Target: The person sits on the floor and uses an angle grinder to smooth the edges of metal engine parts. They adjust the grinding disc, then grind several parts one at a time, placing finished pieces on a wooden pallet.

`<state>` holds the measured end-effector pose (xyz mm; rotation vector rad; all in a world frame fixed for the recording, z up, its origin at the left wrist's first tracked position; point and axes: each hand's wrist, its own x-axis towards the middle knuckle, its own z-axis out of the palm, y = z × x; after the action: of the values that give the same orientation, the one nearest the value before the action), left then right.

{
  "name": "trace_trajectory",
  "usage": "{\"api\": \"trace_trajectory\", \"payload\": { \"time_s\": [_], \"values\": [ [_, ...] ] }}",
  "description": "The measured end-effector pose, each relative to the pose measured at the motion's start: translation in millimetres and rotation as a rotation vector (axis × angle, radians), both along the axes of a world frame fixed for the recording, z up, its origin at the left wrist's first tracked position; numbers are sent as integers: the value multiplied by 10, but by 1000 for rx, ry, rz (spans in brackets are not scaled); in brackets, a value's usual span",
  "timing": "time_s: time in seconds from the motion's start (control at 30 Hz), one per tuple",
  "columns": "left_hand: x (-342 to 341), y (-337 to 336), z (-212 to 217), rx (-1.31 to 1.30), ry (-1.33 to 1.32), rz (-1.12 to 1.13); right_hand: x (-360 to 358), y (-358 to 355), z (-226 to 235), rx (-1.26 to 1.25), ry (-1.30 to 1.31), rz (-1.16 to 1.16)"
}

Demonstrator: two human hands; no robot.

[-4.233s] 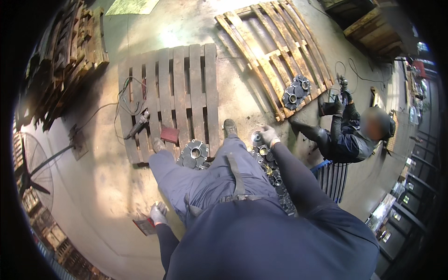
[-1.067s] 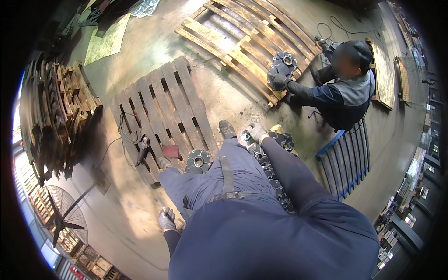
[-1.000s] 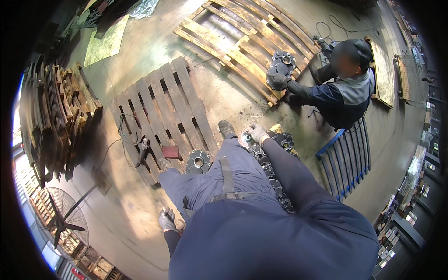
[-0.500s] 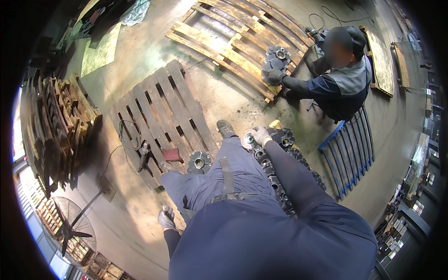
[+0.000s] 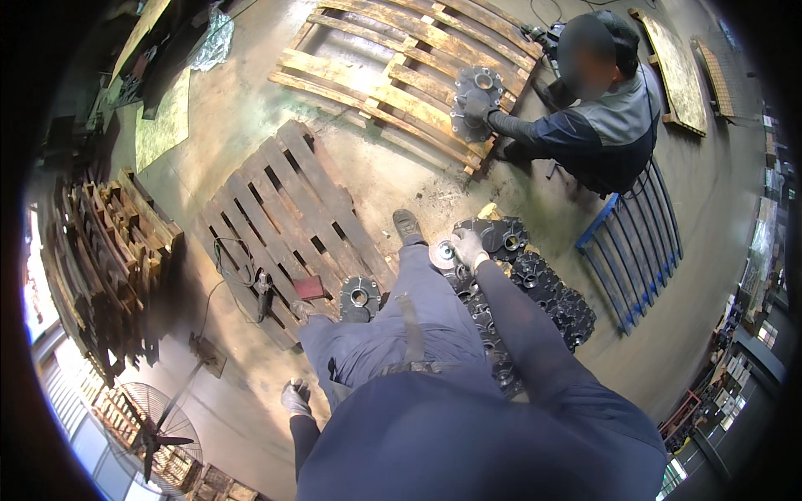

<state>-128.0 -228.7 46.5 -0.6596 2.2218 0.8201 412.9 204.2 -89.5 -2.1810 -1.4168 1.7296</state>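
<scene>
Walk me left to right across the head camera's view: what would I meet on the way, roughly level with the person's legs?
Stack of wooden pallets → power tool → red block → dark metal part → shiny disc → gloved right hand → blue-edged rack.

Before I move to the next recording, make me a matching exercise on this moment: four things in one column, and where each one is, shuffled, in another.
Things
1. right hand
2. power tool
3. floor fan
4. slatted rack

Places
A. in the lower left of the picture
B. on the slats of the dark pallet
C. on the right side of the picture, near the co-worker
D. at a bright round piece, near the middle of the picture

Right pairs: 1-D, 2-B, 3-A, 4-C
</scene>
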Motion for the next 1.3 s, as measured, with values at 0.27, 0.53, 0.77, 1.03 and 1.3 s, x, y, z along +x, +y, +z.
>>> {"api": "trace_trajectory", "payload": {
  "time_s": [0.27, 0.53, 0.77, 1.03, 1.3],
  "values": [
    [321, 2029, 268, 137, 171, -319, 1350, 44, -809, -150, -13, -278],
    [663, 3276, 284, 74, 109, -556, 1721, 541, -446, -115, 193, -625],
    [427, 4219, -579, 59, -161, -649, 1682, 798, -439, 28, 165, -710],
    [532, 7157, -1473, 142, -299, -1119, 1789, 1170, -6, 27, 20, -968],
    [1751, 10101, -564, 449, -249, -1190, 1461, 2219, 715, 106, 83, -1202]
  ]
}}
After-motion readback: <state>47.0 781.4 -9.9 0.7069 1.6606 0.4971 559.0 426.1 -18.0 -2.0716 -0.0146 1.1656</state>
